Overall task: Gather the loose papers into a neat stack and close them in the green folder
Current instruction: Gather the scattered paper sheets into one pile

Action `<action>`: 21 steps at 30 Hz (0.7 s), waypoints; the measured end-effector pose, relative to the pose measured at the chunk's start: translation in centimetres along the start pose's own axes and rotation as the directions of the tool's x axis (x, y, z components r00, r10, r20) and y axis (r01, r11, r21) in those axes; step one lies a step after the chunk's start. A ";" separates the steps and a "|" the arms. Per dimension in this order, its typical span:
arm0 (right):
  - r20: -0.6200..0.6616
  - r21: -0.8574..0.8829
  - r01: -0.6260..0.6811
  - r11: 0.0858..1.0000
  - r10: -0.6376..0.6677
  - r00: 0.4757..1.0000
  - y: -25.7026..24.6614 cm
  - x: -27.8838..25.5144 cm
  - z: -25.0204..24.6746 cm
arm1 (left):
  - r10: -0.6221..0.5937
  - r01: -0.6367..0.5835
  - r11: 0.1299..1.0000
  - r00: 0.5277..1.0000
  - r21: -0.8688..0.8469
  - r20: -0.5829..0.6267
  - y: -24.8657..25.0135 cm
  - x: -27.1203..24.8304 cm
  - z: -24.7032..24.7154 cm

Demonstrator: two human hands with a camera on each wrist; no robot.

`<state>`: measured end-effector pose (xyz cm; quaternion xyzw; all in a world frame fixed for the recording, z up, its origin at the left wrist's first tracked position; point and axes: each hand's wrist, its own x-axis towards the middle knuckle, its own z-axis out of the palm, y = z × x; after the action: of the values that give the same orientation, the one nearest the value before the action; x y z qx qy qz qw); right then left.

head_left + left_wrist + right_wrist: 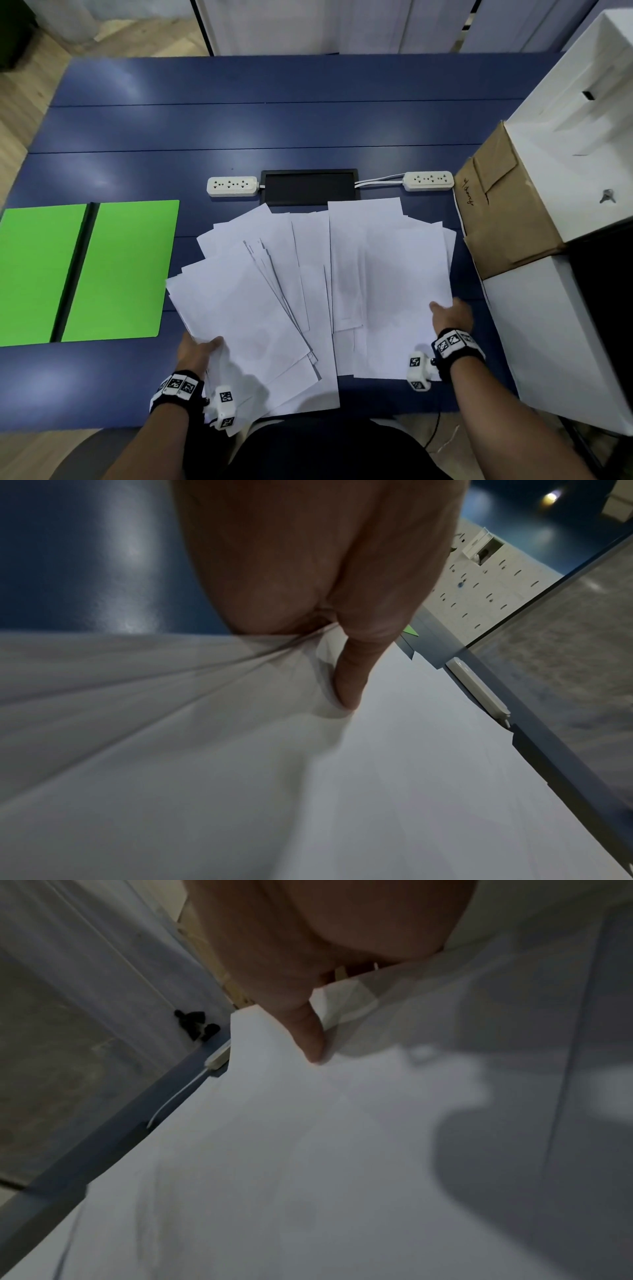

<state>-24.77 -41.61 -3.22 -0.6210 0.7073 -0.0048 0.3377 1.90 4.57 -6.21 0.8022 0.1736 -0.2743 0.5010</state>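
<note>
Papers [308, 274] lie fanned out in a loose white spread across the near middle of the blue bench [308, 126], many sheets overlapping at different angles. Left hand [198, 353] holds the near left part of the spread: its thumb lies on top of a tilted bundle, and the left wrist view shows the sheets bunching into creases where the grip pinches them. Right hand [452, 317] sits at the right edge of the spread, thumb on top of the upper sheet; the other fingers are hidden behind the edge, so whether that grip pinches the sheets or only rests on them cannot be told.

Left of the papers and apart from them, the green folder [85, 270] lies open and flat, its dark spine running between the two covers. Beyond the papers are two white power strips [233, 186] on either side of a black tray [310, 186]. A brown cardboard box [500, 209] stands at the right, against white cabinets [561, 144].
</note>
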 end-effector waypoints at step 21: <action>-0.046 0.187 0.137 0.973 -0.130 0.990 -3.9 1.6 0.0 | 0.009 -0.009 1.000 1.000 0.030 -0.014 1.1 -1.0 0.4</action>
<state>-21.41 -43.91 -2.29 -0.6321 0.6659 -0.1053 0.3820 1.60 3.74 -4.93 0.8124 0.1693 -0.2692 0.4888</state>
